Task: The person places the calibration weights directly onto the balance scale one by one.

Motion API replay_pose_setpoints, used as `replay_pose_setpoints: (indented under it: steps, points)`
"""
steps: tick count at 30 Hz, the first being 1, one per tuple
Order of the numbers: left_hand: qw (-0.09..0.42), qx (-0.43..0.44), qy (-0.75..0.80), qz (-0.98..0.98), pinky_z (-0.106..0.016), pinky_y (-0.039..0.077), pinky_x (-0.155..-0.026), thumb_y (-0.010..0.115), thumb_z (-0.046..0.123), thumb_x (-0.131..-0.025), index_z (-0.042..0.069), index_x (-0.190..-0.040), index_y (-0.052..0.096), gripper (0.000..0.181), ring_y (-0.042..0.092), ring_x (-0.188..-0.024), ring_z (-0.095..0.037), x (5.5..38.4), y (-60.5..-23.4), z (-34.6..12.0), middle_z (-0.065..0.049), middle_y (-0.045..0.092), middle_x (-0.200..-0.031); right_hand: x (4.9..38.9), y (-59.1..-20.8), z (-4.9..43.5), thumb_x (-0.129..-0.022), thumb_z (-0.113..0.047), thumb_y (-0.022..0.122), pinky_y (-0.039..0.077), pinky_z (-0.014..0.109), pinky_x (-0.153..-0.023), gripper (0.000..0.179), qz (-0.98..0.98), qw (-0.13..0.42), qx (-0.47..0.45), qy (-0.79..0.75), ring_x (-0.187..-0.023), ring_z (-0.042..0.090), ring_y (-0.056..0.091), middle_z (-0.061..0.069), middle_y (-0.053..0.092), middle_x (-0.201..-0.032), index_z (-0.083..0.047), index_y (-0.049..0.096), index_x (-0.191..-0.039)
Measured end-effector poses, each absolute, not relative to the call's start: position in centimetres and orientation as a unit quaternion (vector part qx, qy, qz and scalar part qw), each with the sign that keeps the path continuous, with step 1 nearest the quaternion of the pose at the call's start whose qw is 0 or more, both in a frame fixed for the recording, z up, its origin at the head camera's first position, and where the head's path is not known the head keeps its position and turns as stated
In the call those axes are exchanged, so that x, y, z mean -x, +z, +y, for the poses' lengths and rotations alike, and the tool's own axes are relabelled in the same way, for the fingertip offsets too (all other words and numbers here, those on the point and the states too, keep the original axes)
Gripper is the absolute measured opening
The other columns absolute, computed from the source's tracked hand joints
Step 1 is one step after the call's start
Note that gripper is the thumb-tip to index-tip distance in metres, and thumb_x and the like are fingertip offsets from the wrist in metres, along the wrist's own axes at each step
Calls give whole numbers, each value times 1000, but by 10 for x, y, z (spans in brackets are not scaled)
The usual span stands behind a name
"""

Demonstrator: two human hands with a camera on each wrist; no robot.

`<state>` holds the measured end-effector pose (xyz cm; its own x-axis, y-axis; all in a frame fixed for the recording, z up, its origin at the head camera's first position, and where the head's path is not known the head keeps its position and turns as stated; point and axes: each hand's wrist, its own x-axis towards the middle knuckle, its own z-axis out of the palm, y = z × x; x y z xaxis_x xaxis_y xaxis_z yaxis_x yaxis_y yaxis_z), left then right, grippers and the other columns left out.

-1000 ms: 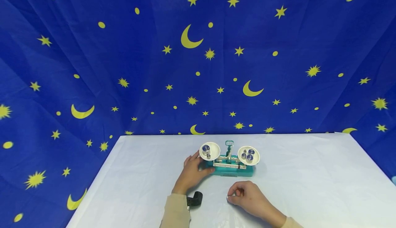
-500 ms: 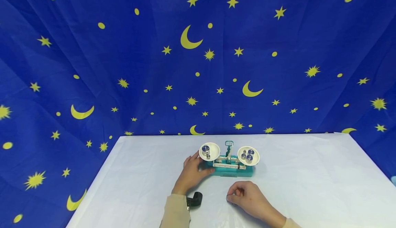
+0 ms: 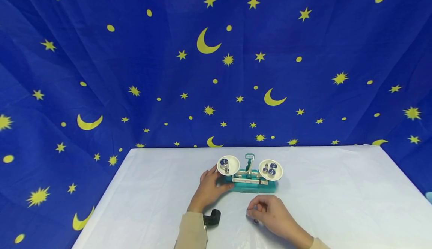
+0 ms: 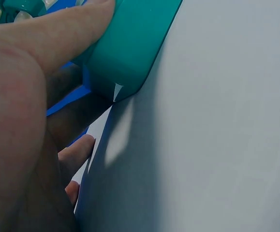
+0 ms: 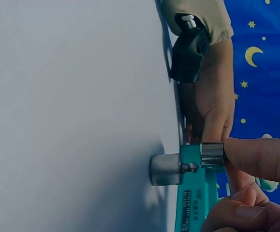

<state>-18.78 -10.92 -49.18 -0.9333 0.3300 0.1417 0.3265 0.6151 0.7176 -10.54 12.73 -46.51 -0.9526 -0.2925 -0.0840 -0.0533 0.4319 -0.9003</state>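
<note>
A teal balance scale [image 3: 253, 187] stands on the white table with two white pans. My left hand [image 3: 210, 191] grips the left end of its base; in the left wrist view the thumb [image 4: 67, 34] lies on the teal base [image 4: 130, 43] and the fingers are partly hidden behind it. My right hand [image 3: 273, 215], in front of the scale, pinches a small metal weight [image 5: 212, 154] between thumb and finger. Just below it another knobbed metal weight [image 5: 166, 169] stands on the table. Metal weights sit in the left pan [image 3: 233, 163] and several in the right pan [image 3: 277, 174].
A black wrist-worn camera mount [image 3: 212, 218] juts from the left wrist in front of the scale. The white table [image 3: 337, 196] extends to both sides. Behind it hangs a blue cloth [image 3: 303, 125] with yellow moons and stars.
My right hand has risen slightly with the small weight, and the other weight on the table now shows beneath it. My left hand and the scale stay where they were.
</note>
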Motion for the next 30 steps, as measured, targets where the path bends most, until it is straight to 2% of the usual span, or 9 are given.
replay_pose_setpoints:
  steps: [18,30]
  points:
    - [-2,-178,399,899,-60,14,-121,76,41,-87,6,-136,62,62,36,-145,-35,190,-495,-108,-18,46,-152,106,-447,122,-84,-19,80,37,20,-45,8,857,57,106,-500,-54,5,44,-5,52,-66,-17,73,-87]
    - [-4,-179,400,899,-60,14,-121,76,40,-87,7,-137,62,62,36,-145,-35,188,-494,-108,-18,46,-152,108,-433,113,-84,-20,80,37,20,-47,7,853,40,100,-510,-55,6,44,-4,52,-66,-17,74,-86]
